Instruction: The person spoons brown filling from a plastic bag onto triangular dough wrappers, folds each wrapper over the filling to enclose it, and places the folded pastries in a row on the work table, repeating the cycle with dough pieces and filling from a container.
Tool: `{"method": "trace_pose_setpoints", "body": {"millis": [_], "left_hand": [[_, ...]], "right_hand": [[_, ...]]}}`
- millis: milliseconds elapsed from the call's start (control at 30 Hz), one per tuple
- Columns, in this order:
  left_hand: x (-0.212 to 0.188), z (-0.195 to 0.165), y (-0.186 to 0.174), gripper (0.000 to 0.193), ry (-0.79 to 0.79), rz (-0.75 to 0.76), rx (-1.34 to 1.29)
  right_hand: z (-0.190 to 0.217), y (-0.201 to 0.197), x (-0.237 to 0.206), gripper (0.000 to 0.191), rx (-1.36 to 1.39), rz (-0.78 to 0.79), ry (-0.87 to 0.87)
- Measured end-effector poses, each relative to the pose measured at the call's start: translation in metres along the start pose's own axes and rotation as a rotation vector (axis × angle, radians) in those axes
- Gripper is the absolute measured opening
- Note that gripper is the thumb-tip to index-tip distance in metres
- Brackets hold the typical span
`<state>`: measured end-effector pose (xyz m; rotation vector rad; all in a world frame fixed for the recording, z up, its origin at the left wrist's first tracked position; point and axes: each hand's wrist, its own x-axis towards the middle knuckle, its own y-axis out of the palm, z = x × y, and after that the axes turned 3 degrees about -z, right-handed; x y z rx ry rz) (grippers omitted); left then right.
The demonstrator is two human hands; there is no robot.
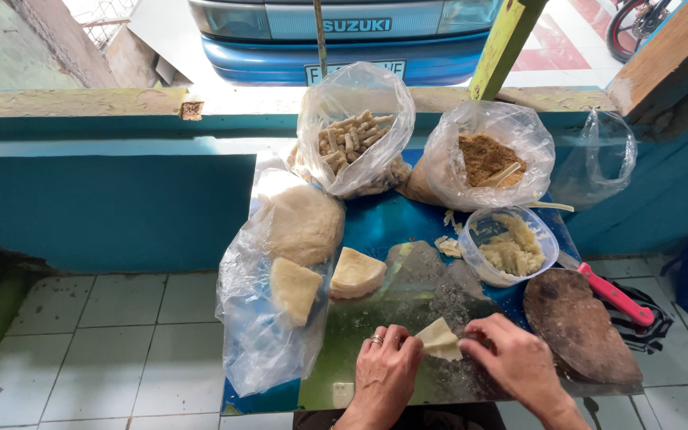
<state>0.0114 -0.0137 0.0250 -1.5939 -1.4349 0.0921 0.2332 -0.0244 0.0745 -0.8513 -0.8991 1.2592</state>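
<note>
Both hands are working at the near edge of the blue bench. The left hand and right hand are pinching a small pale wedge of dough between their fingers, just above the bench. A larger dough wedge is lying beyond, beside a clear tub.

Blue table: dough wedge, plastic tub, round board.
</note>
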Motion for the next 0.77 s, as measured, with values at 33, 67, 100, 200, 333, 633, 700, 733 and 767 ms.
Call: {"method": "trace_pose_setpoints", "body": {"millis": [33, 67, 100, 200, 333, 633, 700, 733, 767], "left_hand": [[0.001, 0.001, 0.002, 0.008, 0.004, 0.007, 0.015], [0.004, 0.002, 0.003, 0.007, -0.002, 0.01, 0.013], [0.006, 0.002, 0.003, 0.007, -0.01, 0.018, 0.01], [0.014, -0.001, 0.002, 0.007, -0.02, -0.002, -0.076], [0.033, -0.006, -0.009, 0.007, -0.027, -0.032, -0.112], [0.05, -0.021, -0.026, 0.011, -0.055, -0.046, -0.164], [0.052, -0.024, -0.026, 0.011, -0.054, -0.027, -0.188], [0.054, -0.024, -0.026, 0.012, -0.054, -0.017, -0.2], [0.056, -0.024, -0.026, 0.011, -0.058, -0.002, -0.211]], "right_hand": [[0.0, 0.004, -0.002, 0.026, -0.018, 0.065, 0.016], [-0.001, 0.007, -0.004, 0.03, -0.035, 0.13, 0.03], [-0.002, 0.012, -0.004, 0.025, 0.038, 0.106, -0.014], [-0.012, 0.024, 0.001, 0.017, 0.261, 0.068, -0.06], [-0.03, 0.033, 0.03, 0.019, 0.654, 0.228, 0.118], [-0.004, 0.043, 0.01, 0.048, 0.597, 0.061, -0.165], [-0.002, 0.043, 0.004, 0.043, 0.467, -0.084, -0.259], [-0.003, 0.043, 0.005, 0.036, 0.421, -0.149, -0.323], [-0.005, 0.043, 0.006, 0.03, 0.375, -0.216, -0.387]]}}
